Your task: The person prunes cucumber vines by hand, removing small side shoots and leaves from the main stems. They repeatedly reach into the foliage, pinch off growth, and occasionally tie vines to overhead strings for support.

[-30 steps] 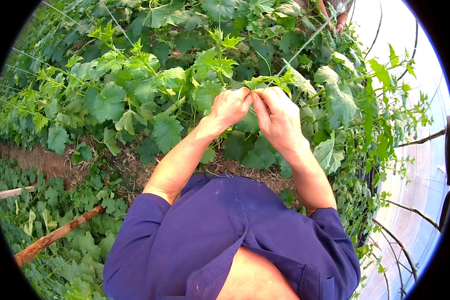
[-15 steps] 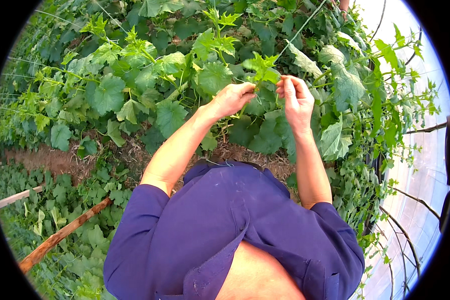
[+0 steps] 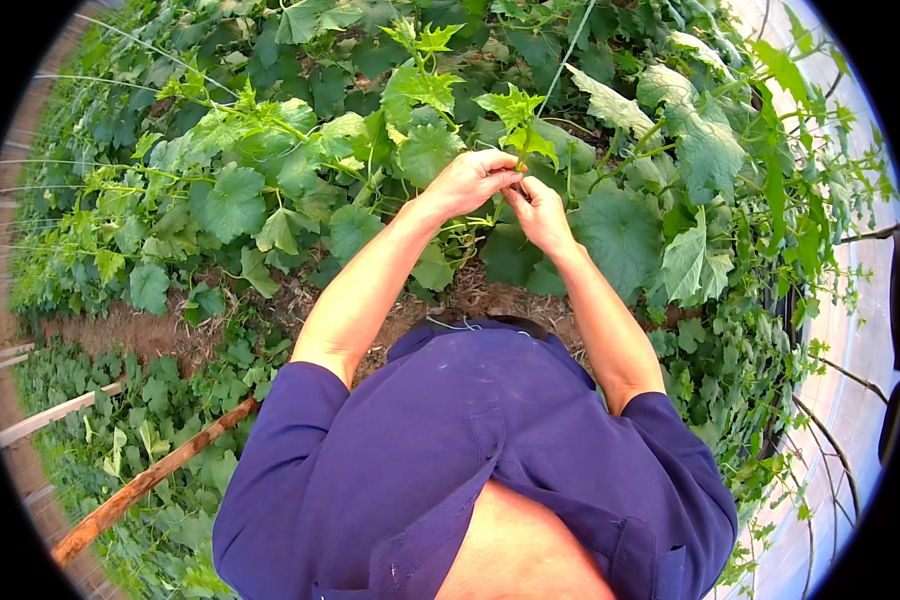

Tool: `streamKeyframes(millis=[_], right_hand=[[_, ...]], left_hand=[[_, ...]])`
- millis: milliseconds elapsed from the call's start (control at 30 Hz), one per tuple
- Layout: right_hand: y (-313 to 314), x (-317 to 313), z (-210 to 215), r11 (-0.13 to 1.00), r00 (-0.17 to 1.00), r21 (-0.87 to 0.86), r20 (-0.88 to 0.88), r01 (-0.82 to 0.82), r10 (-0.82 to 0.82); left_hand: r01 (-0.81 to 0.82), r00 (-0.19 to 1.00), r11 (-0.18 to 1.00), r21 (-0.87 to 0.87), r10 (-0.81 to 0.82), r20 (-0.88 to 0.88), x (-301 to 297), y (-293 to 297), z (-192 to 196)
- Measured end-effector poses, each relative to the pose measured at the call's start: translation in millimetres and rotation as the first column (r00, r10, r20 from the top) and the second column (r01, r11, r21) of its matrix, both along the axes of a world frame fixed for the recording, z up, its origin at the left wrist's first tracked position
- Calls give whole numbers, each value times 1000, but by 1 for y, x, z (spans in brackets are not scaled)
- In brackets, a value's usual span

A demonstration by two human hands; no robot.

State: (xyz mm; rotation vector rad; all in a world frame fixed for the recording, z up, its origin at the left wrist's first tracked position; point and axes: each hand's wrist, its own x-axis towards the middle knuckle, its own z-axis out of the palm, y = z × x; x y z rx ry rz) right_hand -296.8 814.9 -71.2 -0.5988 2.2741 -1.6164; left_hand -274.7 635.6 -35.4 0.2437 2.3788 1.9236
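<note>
Both hands meet at the top of a climbing vine, just under its bright green shoot tip point(image 3: 518, 112). My left hand point(image 3: 472, 182) is closed in a pinch on the vine's stem. Beside it, nearly touching, my right hand point(image 3: 542, 214) has thumb and fingers pressed together at the same stem; whether string or stem lies between them is hidden. A pale green string point(image 3: 567, 55) runs from the shoot up toward the top of the view. Broad lobed leaves point(image 3: 618, 238) hang around and below my hands.
Dense vines fill the far side, with thin strings point(image 3: 120, 84) across the left. A wooden pole point(image 3: 155, 478) slants at lower left. Bare soil with dry straw point(image 3: 470, 292) lies below the plants. Pale plastic sheeting with dark curved rods point(image 3: 832, 440) stands at right.
My right hand has moved left and down to meet my left hand at the stem. The shoot tip now stands upright above both hands. The left hand keeps its pinch.
</note>
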Motion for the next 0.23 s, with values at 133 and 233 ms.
streamKeyframes(millis=[133, 233], right_hand=[[3, -1, -2, 1000, 1000, -23, 0, -9, 9], [6, -4, -8, 1000, 1000, 11, 24, -2, 2]], left_hand=[[-28, 999, 999, 29, 29, -21, -2, 5, -4], [-56, 996, 996, -72, 50, -77, -1, 4, -3]])
